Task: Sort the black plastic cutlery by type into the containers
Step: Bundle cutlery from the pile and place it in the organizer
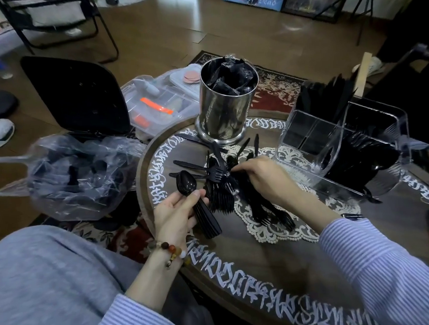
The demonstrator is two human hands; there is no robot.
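Spoons (190, 189) stacked in left hand (176, 215), right hand (264, 179) pinching cutlery pile (225, 186), mid-table (265, 264)

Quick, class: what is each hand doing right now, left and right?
Left hand: holding a stack of black spoons.
Right hand: fingers reaching into the cutlery pile; grip cannot be told.

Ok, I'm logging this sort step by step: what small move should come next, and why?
Probably the right hand should pinch one more spoon out of the loose pile and add it to the stack of spoons the left hand grips. Its fingertips are already in the pile at the table's centre, and forks and spoons lie mixed there.
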